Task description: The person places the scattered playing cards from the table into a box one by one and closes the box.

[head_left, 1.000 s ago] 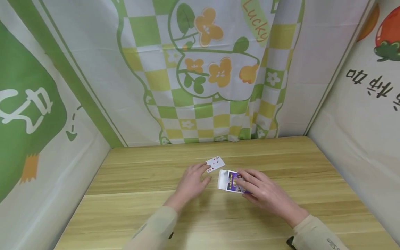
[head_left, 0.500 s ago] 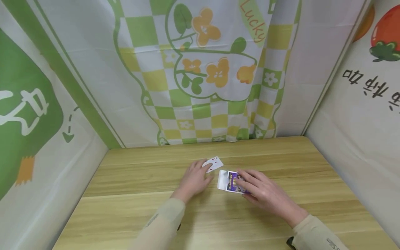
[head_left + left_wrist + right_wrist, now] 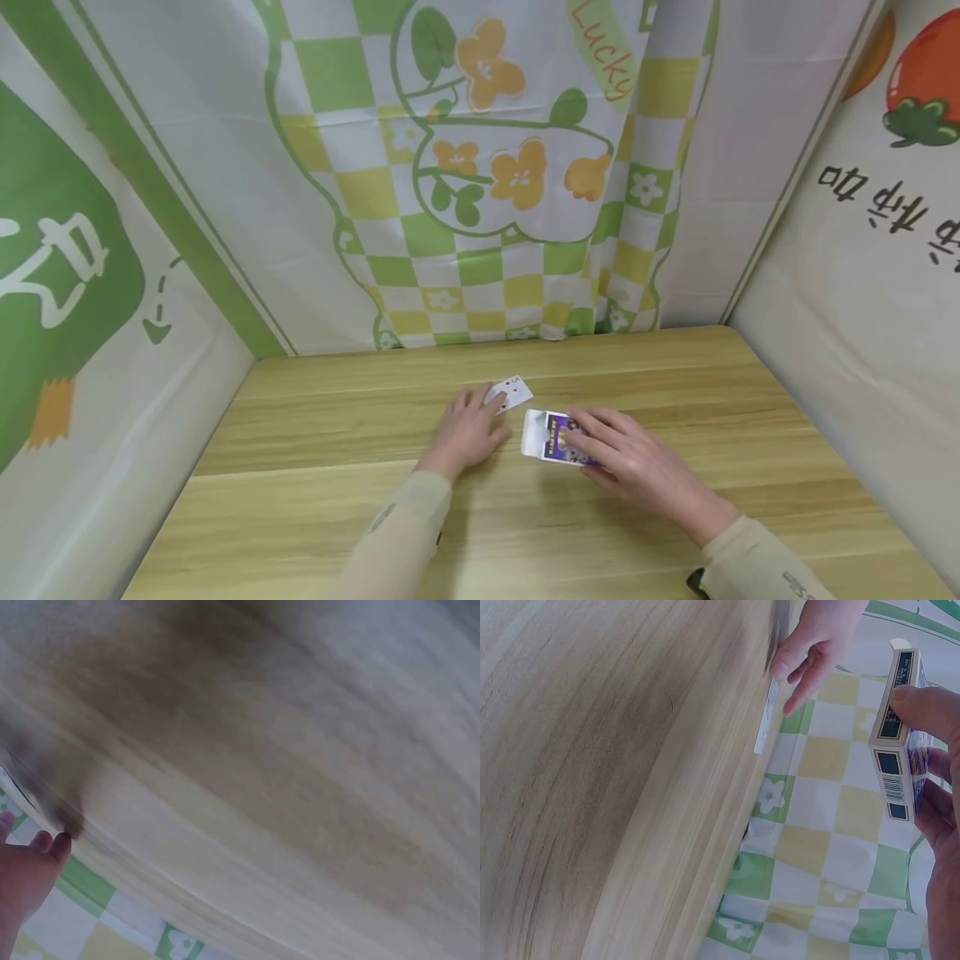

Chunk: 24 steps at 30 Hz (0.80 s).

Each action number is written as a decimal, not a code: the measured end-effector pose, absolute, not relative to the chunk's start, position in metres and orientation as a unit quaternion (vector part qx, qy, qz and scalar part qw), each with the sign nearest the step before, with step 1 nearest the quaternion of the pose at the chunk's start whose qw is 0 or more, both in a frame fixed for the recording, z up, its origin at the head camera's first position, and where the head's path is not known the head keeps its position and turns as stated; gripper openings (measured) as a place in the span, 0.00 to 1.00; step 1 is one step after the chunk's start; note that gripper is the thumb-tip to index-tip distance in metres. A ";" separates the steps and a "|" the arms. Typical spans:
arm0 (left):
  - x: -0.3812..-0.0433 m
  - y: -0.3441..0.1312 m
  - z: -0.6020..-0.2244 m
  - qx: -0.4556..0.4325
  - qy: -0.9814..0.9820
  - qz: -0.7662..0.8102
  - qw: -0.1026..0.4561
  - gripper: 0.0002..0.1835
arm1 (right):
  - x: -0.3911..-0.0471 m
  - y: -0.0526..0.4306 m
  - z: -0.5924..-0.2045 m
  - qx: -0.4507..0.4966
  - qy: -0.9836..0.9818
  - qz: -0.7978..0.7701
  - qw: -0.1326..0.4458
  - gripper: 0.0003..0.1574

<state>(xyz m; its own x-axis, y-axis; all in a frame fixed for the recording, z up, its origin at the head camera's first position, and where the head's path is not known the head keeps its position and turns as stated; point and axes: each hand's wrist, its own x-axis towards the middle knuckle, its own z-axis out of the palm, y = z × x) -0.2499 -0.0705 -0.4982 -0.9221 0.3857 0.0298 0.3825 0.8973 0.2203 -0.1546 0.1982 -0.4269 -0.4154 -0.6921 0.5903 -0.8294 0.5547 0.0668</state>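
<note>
A white playing card with red diamonds lies face up on the table. Fingers of my left hand rest over its near left part and hide some of it. In the right wrist view that left hand reaches down to the card, its index finger stretched out. My right hand holds a purple and white card box, its open flap end turned left. Up close, the thumb presses one narrow side of the box, which has a barcode on its end; the other fingers curl behind.
Both hands work over a wood-grain table. A green and yellow checked curtain hangs along its back edge, and printed cloth walls stand at the left and right sides.
My left forearm has shifted right and forward, and its fingers cover more of the card. The right hand and the box have stayed put. The head view has turned slightly.
</note>
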 end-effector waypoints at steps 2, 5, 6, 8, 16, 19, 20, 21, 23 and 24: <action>-0.251 -0.069 -0.499 0.189 0.975 0.117 0.005 0.36 | -0.155 0.198 -0.428 0.456 -0.834 0.118 0.287 0.39; -0.254 -0.066 -0.501 0.170 0.979 0.117 0.006 0.38 | -0.156 0.198 -0.428 0.457 -0.832 0.120 0.289 0.39; -0.254 -0.065 -0.501 0.164 0.980 0.116 0.005 0.38 | -0.156 0.198 -0.428 0.458 -0.831 0.121 0.291 0.39; -0.255 -0.063 -0.500 0.153 0.982 0.110 0.007 0.40 | -0.157 0.198 -0.429 0.460 -0.827 0.124 0.297 0.39; -0.258 -0.060 -0.498 0.119 0.986 0.117 0.000 0.38 | -0.158 0.199 -0.428 0.463 -0.823 0.125 0.302 0.38; -0.259 -0.059 -0.499 0.115 0.987 0.115 -0.009 0.36 | -0.158 0.198 -0.429 0.464 -0.823 0.126 0.303 0.38; -0.259 -0.059 -0.499 0.114 0.987 0.113 -0.011 0.36 | -0.158 0.198 -0.429 0.462 -0.825 0.125 0.300 0.38; -0.259 -0.059 -0.499 0.115 0.987 0.110 -0.014 0.35 | -0.158 0.198 -0.429 0.461 -0.827 0.124 0.297 0.38; -0.259 -0.058 -0.498 0.115 0.988 0.104 -0.020 0.32 | -0.157 0.199 -0.429 0.458 -0.831 0.122 0.291 0.38; -0.259 -0.058 -0.498 0.114 0.988 0.100 -0.021 0.31 | -0.157 0.199 -0.429 0.458 -0.832 0.122 0.289 0.38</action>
<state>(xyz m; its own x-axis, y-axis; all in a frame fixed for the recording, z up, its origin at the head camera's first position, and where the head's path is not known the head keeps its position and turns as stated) -0.2589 -0.0578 -0.4983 -0.9732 0.2208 0.0648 0.2293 0.9540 0.1930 -0.1571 0.1986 -0.4290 -0.4142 -0.6908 0.5927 -0.8319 0.5515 0.0614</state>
